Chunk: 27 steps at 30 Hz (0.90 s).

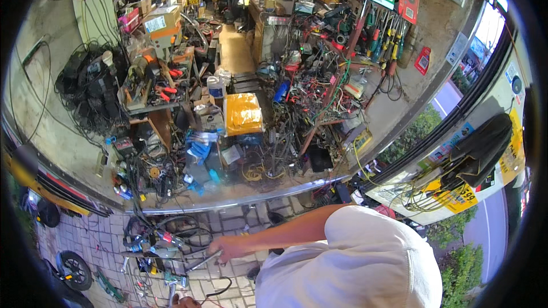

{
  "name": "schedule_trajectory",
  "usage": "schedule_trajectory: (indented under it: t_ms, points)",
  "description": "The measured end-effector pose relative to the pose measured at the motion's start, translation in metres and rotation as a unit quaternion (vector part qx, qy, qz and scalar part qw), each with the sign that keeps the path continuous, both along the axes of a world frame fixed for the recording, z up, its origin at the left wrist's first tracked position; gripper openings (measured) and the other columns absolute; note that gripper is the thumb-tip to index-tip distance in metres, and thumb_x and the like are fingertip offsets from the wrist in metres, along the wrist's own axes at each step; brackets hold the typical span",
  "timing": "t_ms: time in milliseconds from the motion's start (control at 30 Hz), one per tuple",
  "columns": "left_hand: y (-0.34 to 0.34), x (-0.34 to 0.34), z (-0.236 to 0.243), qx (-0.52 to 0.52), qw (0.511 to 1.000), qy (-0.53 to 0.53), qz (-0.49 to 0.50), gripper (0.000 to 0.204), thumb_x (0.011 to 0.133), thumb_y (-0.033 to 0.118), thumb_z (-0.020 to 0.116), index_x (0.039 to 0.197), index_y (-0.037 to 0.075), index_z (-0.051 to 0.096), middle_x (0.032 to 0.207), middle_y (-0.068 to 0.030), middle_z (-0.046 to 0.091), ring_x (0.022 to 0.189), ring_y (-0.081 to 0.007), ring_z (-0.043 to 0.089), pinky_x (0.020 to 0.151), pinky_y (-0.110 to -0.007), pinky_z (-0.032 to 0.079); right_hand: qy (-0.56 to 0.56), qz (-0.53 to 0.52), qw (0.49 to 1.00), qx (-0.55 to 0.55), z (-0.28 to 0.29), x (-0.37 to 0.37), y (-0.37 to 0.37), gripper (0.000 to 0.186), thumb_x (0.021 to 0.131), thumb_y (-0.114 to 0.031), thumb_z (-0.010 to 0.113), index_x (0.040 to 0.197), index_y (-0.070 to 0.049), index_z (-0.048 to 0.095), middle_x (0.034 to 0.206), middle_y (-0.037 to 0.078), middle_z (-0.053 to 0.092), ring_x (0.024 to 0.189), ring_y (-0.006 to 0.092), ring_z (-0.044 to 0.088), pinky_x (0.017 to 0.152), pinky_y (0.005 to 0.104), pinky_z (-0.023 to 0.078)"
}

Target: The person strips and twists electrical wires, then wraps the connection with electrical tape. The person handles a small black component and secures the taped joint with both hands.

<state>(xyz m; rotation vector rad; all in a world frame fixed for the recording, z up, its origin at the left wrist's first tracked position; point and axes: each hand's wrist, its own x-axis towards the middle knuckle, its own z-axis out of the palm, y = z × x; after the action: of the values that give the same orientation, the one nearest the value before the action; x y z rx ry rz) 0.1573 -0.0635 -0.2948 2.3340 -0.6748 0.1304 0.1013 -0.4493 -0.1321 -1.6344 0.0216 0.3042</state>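
My right arm, in a white sleeve, reaches left across the lower part of the view. My right hand (224, 249) is closed on a silver metal bar-shaped tool (201, 264), which slants down to the left above the brick paving. Low at the picture's edge my left hand (186, 302) shows only in part, its fingers curled beside a silver metal piece (172, 292). Just left of the hands, a power-tool-like thing with red and blue parts (165, 239) lies on the paving. A black cable (221, 288) curves beside my left hand.
A raised shop floor with a metal edge (268, 193) runs ahead, crowded with tools and wires. A yellow wrapped package (243, 114) stands among them. Screwdrivers (394, 43) hang at the right. A black-tyred wheel (75, 270) is at the left. A white board (411, 191) leans on the right.
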Motion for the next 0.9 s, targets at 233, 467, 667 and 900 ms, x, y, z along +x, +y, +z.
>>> schedule_trajectory:
  t_ms: [233, 467, 667, 900]
  points:
    - [-0.259, -0.053, 0.189, -0.316, 0.809, 0.464, 0.177, 0.021, 0.092, 0.017, 0.057, 0.105, 0.001, 0.062, 0.055, 0.0030, 0.039, 0.046, -0.0067, 0.032, 0.043, -0.025, 0.027, -0.117, -0.002, 0.946, 0.301, -0.047, 0.009, -0.010, 0.044, 0.085, -0.001, 0.058, 0.129, -0.002, 0.052, 0.137, 0.015, 0.049, 0.118, 0.0237, 0.055, 0.098, 0.0316, 0.041]
    - [-0.327, -0.054, 0.169, -0.059, 0.910, 0.330, 0.243, 0.031, 0.089, 0.027, 0.062, 0.093, -0.003, 0.066, 0.054, 0.0005, 0.039, 0.050, -0.0113, 0.033, 0.044, -0.033, 0.028, -0.150, 0.102, 0.942, -0.283, -0.033, 0.024, -0.208, 0.042, 0.085, -0.028, 0.061, 0.120, -0.005, 0.059, 0.135, 0.018, 0.048, 0.124, 0.0363, 0.046, 0.093, 0.0478, 0.045]
    - [-0.304, -0.055, 0.119, -0.118, 0.924, 0.339, 0.127, 0.030, 0.094, 0.022, 0.051, 0.105, -0.003, 0.062, 0.054, -0.0028, 0.044, 0.047, -0.0134, 0.039, 0.043, -0.032, 0.031, 0.091, 0.102, 0.902, -0.410, 0.023, -0.003, -0.400, 0.037, 0.077, -0.027, 0.066, 0.111, -0.013, 0.065, 0.095, 0.017, 0.067, 0.086, 0.0355, 0.065, 0.078, 0.0467, 0.052]
    - [-0.326, -0.060, 0.155, -0.087, 0.952, 0.256, 0.145, 0.026, 0.090, 0.015, 0.049, 0.110, 0.002, 0.060, 0.069, -0.0094, 0.053, 0.061, -0.0207, 0.048, 0.058, -0.041, 0.042, -0.176, -0.753, 0.306, -0.554, 0.162, -0.068, -0.694, 0.049, 0.080, -0.032, 0.069, 0.111, 0.005, 0.057, 0.108, 0.026, 0.058, 0.102, 0.0413, 0.055, 0.089, 0.0463, 0.043]
